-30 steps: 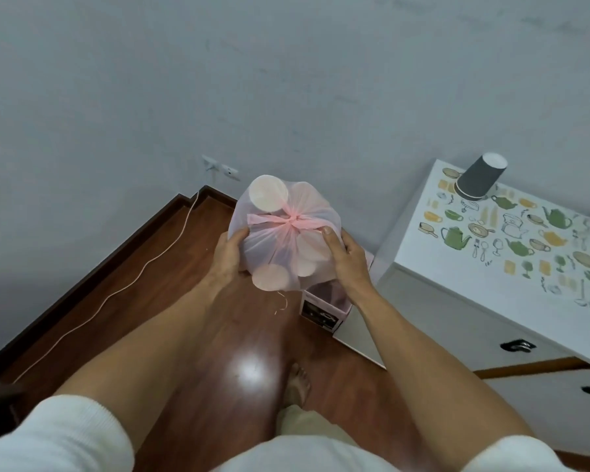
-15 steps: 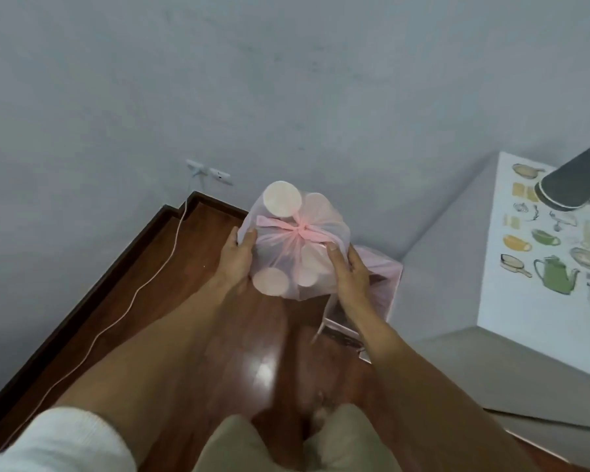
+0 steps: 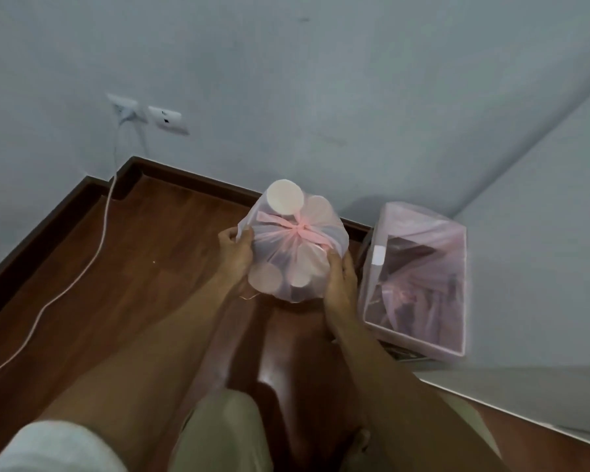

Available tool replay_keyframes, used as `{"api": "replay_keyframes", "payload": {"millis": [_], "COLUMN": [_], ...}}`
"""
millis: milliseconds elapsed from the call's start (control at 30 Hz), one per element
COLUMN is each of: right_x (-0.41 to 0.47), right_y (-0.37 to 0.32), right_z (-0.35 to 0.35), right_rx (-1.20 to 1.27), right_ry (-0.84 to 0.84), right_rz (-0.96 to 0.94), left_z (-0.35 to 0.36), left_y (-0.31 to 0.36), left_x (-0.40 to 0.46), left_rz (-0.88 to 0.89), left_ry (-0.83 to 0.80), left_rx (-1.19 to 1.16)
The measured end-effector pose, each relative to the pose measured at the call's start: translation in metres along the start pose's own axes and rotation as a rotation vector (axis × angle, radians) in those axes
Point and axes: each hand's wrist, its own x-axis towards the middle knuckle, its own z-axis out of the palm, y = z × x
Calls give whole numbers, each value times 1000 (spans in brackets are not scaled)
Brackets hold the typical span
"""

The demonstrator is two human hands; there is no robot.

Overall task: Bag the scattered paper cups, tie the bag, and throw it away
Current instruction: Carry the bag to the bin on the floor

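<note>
The bag (image 3: pixel 295 253) of paper cups (image 3: pixel 285 202) hung in the air between the person's two hands, out in front of the knees and above the dark wooden floor (image 3: pixel 123 267), just to the left of the lined bin (image 3: pixel 419 284) that stood against the wall. It was already knotted — a pink tie (image 3: pixel 300 229) gathered the thin film at the top, and the round cup ends pushed against the plastic from inside.

The left hand (image 3: pixel 235 253) cupped the bag's left flank, its fingers curled onto the film near the knot; the right hand (image 3: pixel 341 281) wrapped the lower right side, thumb laid up on the front. Both held it from the sides, neither from beneath.

By the look of it the load would be very light — empty cups, mostly air. The film was soft and slack, so it would give under any squeeze, and the cups themselves would dent or crumple if pressed hard. That hardly mattered for rubbish, though a thin bag can split where a cup rim stretches it. The plastic seemed smooth, perhaps a little slippery against bare palms. I judged the knot to be the surest place to take hold, since one hand could pinch it and let the bulk dangle; the two-sided hold kept the bundle steadier for lowering into the bin's opening, which looked barely wider than the bag.
</note>
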Motion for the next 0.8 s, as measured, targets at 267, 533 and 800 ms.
{"api": "replay_keyframes", "payload": {"millis": [267, 533, 800], "right_x": [75, 105, 110], "right_y": [129, 194, 214], "right_z": [32, 33, 27], "right_rx": [-24, -50, -104], "right_ry": [91, 74, -1], "right_rz": [82, 73, 122], "left_z": [36, 47, 54], "left_y": [-117, -172, -173], "left_x": [83, 111, 105], "left_rz": [-86, -127, -195], "left_ry": [-59, -146, -187], "left_rx": [-69, 132, 172]}}
